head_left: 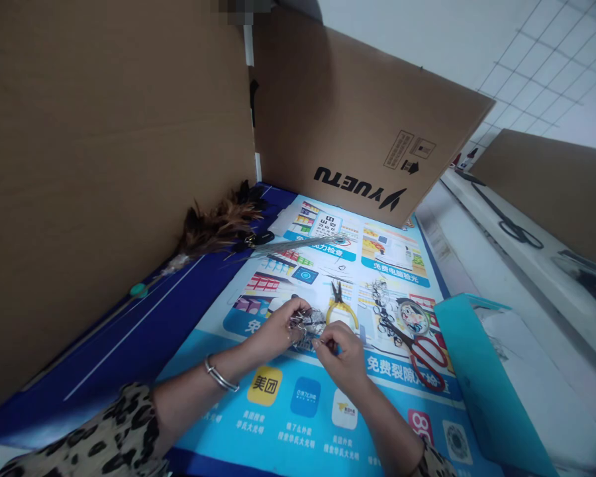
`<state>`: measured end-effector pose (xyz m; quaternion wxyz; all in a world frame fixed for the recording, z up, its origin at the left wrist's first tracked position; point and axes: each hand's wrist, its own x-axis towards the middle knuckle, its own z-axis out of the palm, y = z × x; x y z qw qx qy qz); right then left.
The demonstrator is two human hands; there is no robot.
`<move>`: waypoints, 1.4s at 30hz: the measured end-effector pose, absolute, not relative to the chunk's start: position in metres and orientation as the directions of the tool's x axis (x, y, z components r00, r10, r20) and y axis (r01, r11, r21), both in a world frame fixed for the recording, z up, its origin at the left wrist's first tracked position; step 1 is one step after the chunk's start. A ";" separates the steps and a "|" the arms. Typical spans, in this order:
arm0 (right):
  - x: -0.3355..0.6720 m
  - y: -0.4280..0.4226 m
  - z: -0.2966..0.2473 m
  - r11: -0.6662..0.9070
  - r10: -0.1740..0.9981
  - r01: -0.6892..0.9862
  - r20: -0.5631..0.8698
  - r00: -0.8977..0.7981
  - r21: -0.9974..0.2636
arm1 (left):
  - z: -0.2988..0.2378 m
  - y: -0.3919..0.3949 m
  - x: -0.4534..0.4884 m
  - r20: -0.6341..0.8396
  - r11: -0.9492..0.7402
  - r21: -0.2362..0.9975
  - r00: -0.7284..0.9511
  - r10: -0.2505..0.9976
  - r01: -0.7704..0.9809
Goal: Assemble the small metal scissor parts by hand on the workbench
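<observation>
My left hand (281,326), with a silver bangle on its wrist, is closed around a tangle of thin dark wire (314,323). Close beside it, my right hand (342,351) is in a pinch at the wire's near side; what lies between its fingertips is too small to make out clearly. Just beyond both hands lie pliers with yellow handles (338,310), jaws pointing away. Scissors with red handles (430,361) rest to the right, partly over a heap of small wire loops (381,306). A round container (412,317) sits by the blades.
A bundle of straight wires (298,246) lies across the printed mat (213,361). Brown feathers on a stick (213,225) lean along the left cardboard wall (114,165). Another cardboard panel (362,119) stands behind. A turquoise open box (491,397) borders the right side.
</observation>
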<state>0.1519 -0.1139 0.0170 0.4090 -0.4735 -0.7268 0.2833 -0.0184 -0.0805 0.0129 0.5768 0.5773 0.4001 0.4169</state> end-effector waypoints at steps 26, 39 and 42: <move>0.159 -0.108 0.011 0.087 0.988 0.334 0.039 -0.147 -0.939 | 0.010 -0.086 -0.016 -0.162 0.221 0.936 0.222 0.962 -0.274; 0.158 -0.107 0.012 0.112 0.987 0.372 0.061 -0.146 -0.922 | 0.024 -0.093 -0.016 -0.062 0.108 0.971 0.211 0.976 -0.215; 0.157 -0.109 0.011 0.173 0.981 0.444 0.113 -0.158 -0.879 | 0.025 -0.094 -0.017 -0.007 0.046 0.985 0.233 0.972 -0.166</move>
